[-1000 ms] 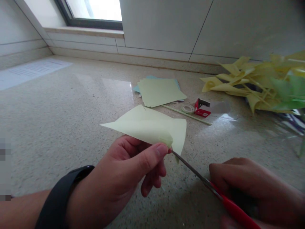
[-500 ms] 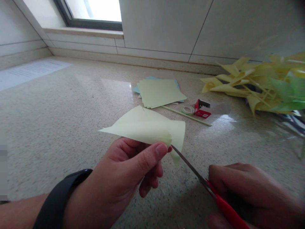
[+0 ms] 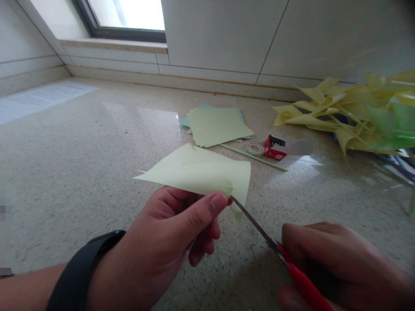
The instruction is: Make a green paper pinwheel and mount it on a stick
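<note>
My left hand [image 3: 168, 242], with a black band on the wrist, pinches a folded pale green sheet of paper [image 3: 197, 172] between thumb and fingers, holding it above the speckled stone floor [image 3: 81, 151]. My right hand [image 3: 337, 263] grips red-handled scissors [image 3: 279, 255]. Their metal blades point up and left, and the tips meet the paper's lower corner right beside my left thumb.
A stack of pale green and blue paper sheets [image 3: 217, 124] lies further back. Beside it are a thin stick [image 3: 256, 157], a roll of clear tape [image 3: 256, 148] and a small red stapler [image 3: 275, 147]. A heap of yellow and green paper pinwheels [image 3: 356, 116] fills the right side by the wall.
The scissors have slid a little up and left into the paper's corner. My right hand followed them. The paper and my left hand barely shifted.
</note>
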Demonstrator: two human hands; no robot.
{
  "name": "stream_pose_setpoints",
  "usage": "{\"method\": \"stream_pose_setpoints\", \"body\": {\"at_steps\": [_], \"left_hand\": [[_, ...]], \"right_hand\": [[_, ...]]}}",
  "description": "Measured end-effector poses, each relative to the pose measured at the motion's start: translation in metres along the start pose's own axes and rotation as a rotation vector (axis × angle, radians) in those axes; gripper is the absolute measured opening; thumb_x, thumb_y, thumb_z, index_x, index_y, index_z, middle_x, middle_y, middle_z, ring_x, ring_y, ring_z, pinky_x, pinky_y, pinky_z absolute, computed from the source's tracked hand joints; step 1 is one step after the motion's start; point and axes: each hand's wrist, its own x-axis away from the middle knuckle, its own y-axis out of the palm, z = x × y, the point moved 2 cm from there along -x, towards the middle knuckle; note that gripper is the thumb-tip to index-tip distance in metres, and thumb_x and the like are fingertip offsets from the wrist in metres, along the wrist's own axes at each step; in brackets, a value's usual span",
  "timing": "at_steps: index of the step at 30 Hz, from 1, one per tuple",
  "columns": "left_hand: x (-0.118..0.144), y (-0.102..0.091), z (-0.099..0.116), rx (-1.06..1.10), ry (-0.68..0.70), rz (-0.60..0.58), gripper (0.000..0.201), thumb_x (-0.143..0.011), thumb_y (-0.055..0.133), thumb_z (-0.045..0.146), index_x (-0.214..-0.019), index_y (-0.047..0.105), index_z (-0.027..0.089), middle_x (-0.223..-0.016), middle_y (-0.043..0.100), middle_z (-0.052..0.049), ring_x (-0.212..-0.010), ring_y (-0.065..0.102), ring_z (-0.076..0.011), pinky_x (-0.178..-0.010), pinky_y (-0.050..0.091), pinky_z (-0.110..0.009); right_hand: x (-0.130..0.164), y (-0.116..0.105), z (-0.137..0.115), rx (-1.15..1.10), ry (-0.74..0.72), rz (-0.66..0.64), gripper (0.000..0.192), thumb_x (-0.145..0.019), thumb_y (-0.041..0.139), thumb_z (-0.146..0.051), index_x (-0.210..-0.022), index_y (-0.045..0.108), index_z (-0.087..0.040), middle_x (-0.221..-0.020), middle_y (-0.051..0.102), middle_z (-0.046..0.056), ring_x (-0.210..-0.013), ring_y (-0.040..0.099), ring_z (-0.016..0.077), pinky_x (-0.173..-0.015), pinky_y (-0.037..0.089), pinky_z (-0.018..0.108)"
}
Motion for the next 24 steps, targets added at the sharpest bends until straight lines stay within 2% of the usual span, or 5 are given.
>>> {"method": "stream_pose_setpoints", "body": {"at_steps": [8, 16, 19, 20, 24], "left_hand": [[0.001, 0.001, 0.001, -0.015, 0.013, 0.015, 0.027, -0.08, 0.082, 0.037, -0.068, 0.068, 0.017, -0.056, 0.059, 0.004, -0.046, 0.051, -0.0048, -0.042, 0.039, -0.011], [0.001, 0.002, 0.001, -0.017, 0.005, 0.02, 0.032, -0.078, 0.083, 0.04, -0.065, 0.066, 0.017, -0.054, 0.059, 0.004, -0.045, 0.049, -0.0048, -0.042, 0.038, -0.012], [0.0, 0.002, 0.0, -0.02, 0.017, 0.019, 0.032, -0.079, 0.082, 0.039, -0.064, 0.066, 0.017, -0.054, 0.059, 0.004, -0.044, 0.049, -0.0046, -0.041, 0.038, -0.011], [0.0, 0.002, 0.0, -0.016, 0.022, 0.021, 0.032, -0.078, 0.082, 0.04, -0.064, 0.065, 0.017, -0.053, 0.059, 0.004, -0.044, 0.049, -0.0045, -0.041, 0.038, -0.011], [0.0, 0.003, 0.0, -0.002, 0.032, 0.026, 0.035, -0.077, 0.083, 0.041, -0.061, 0.064, 0.016, -0.052, 0.058, 0.004, -0.043, 0.049, -0.004, -0.04, 0.038, -0.01]], "right_hand": [[-0.011, 0.002, -0.012, 0.056, -0.056, 0.056, 0.035, -0.077, 0.081, -0.044, -0.069, 0.053, -0.024, -0.052, 0.054, -0.005, -0.042, 0.049, 0.0089, -0.036, 0.034, 0.018], [-0.023, -0.005, -0.026, -0.012, -0.071, -0.037, 0.03, -0.082, 0.076, -0.041, -0.071, 0.054, -0.023, -0.054, 0.056, -0.005, -0.042, 0.052, 0.0084, -0.035, 0.034, 0.018], [-0.027, -0.005, -0.035, -0.003, -0.074, -0.046, 0.033, -0.085, 0.073, -0.042, -0.067, 0.051, -0.023, -0.05, 0.051, -0.006, -0.038, 0.046, 0.0065, -0.033, 0.031, 0.018], [-0.028, -0.004, -0.036, 0.039, -0.011, -0.059, 0.031, -0.087, 0.068, -0.041, -0.069, 0.051, -0.023, -0.052, 0.052, -0.005, -0.04, 0.049, 0.0078, -0.035, 0.033, 0.018], [-0.029, -0.002, -0.041, 0.103, -0.01, -0.095, 0.026, -0.089, 0.063, -0.035, -0.07, 0.051, -0.023, -0.053, 0.053, -0.005, -0.04, 0.05, 0.0076, -0.036, 0.034, 0.018]]}}
